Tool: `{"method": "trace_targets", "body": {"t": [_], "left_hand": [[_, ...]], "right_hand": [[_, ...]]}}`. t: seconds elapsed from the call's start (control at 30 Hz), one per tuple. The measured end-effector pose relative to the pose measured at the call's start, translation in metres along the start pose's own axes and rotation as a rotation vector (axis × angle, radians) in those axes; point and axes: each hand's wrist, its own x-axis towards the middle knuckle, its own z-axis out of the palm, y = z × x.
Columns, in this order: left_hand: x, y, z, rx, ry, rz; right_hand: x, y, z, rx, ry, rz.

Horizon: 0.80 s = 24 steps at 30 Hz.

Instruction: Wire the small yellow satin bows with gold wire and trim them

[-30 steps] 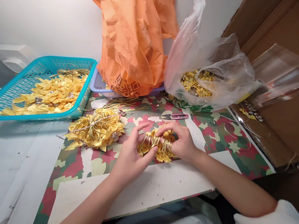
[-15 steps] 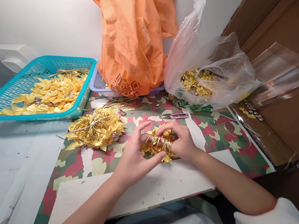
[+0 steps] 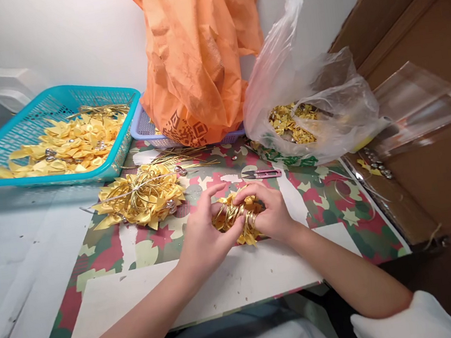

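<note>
Between my two hands is a bunch of gold ribbon bows (image 3: 248, 237) with looped gold wire ties on top. My left hand (image 3: 206, 229) curves round its left side, thumb and fingers closed on the wire loops. From the right, my right hand (image 3: 269, 210) grips the same bunch, its fingers bent over the wires. Both hands hide part of the bunch. To the left of my hands lies a larger bundle of yellow ribbon bows (image 3: 140, 196), tied at its middle, with small silver bells among it. Pink-handled thread snips (image 3: 265, 174) rest just beyond my hands.
A teal basket (image 3: 125, 154) of yellow bows stands back left. Behind are a lilac basket (image 3: 142, 127), an orange bag (image 3: 191, 58) and a clear plastic bag (image 3: 346, 116) with gold bows. Loose gold wires (image 3: 186, 156) lie before them. Cardboard (image 3: 434, 165) borders the right.
My left thumb has moved up and in onto the wire loops of the bunch. My right hand keeps its grip. The whole view has shifted slightly.
</note>
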Motion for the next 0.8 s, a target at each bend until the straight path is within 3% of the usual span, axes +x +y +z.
{"method": "trace_targets", "body": {"t": [0.3, 0.57, 0.8], "left_hand": [[0.001, 0.003, 0.002, 0.033, 0.029, -0.005], [0.007, 0.0, -0.004, -0.521, 0.03, -0.181], [0.01, 0.001, -0.013, -0.627, 0.123, -0.254]], "right_hand": [[0.001, -0.003, 0.002, -0.104, 0.006, -0.028], [0.005, -0.009, -0.004, -0.199, 0.144, 0.018], [0.006, -0.006, -0.006, -0.129, 0.162, 0.037]]}}
